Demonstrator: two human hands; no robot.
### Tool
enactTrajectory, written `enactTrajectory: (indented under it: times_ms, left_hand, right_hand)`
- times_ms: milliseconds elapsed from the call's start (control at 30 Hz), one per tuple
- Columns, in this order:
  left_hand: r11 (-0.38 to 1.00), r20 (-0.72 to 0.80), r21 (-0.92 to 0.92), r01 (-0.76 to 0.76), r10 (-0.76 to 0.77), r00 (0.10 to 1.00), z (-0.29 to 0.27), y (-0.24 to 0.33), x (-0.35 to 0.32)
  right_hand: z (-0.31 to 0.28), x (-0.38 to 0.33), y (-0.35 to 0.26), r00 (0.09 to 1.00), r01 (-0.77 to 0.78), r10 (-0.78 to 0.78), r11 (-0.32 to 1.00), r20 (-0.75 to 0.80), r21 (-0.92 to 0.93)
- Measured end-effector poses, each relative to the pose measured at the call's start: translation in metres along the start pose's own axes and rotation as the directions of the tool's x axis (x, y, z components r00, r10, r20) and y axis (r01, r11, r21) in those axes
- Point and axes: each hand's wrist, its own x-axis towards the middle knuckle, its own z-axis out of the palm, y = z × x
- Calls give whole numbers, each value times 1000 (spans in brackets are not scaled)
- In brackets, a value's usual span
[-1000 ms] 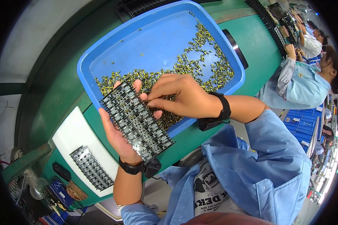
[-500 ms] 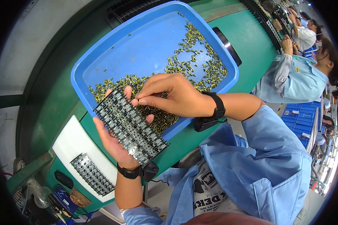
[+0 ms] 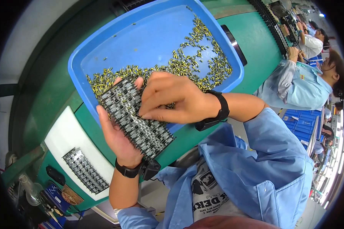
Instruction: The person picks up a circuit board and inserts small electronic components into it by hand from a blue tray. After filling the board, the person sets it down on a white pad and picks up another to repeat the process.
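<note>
head view: i see left hand (image 3: pixel 116 139) gripping board (image 3: pixel 135 118) by its edges, over near rim of tray (image 3: pixel 103 53). right hand (image 3: pixel 172 99) on board, fingertips pinched; cannot tell what they hold. pins (image 3: pixel 187 63) strewn inside tray.

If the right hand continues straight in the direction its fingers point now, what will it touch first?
The right hand points left and down, fingertips already on the dark component board held in the left hand. It would probably press into that board first; depth is hard to judge.
</note>
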Motion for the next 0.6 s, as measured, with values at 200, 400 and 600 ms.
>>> enactTrajectory:
  times_ms: [200,400,600]
  left_hand:
    - [996,49,80,-34,30,998,-4,-1,-1]
    - [996,42,85,-34,30,999,-2,-3,-4]
    - [990,56,127,-54,48,997,-4,-2,-5]
  right_hand:
    - [7,-3,-4,986,163,-155,967,55,-194]
    - [7,-2,-5,986,166,-159,965,51,-204]
    - [8,-4,-6,972,231,-214,936,93,-266]
